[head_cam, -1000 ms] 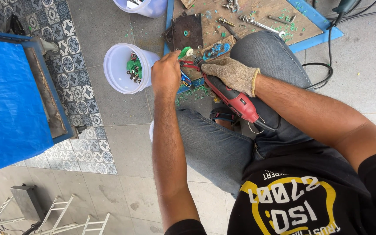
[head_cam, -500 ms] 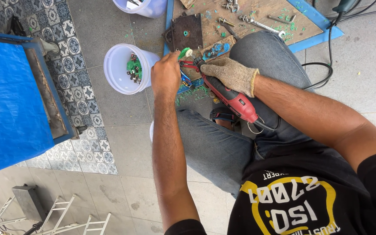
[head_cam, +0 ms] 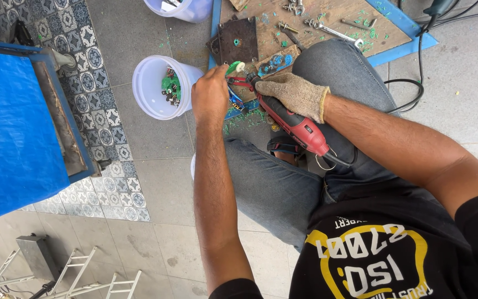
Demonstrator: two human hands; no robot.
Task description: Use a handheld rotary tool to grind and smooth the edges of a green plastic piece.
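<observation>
My left hand (head_cam: 210,95), bare, pinches a small green and white part (head_cam: 232,67) at the edge of a wooden work board (head_cam: 327,22). My right hand (head_cam: 293,94) wears a knitted work glove and grips a red and black rotary tool (head_cam: 293,123), its tip pointed at the green part. The tool's black cord (head_cam: 408,94) loops off to the right. I sit on the floor with my jeans-clad knees (head_cam: 338,66) drawn up under both arms.
A white bucket (head_cam: 149,86) with several green parts stands left of my left hand. A second bucket (head_cam: 183,8) sits at the top. A dark metal plate (head_cam: 238,40), a wrench (head_cam: 333,30) and bolts lie on the board. A blue-covered bench (head_cam: 12,122) fills the left.
</observation>
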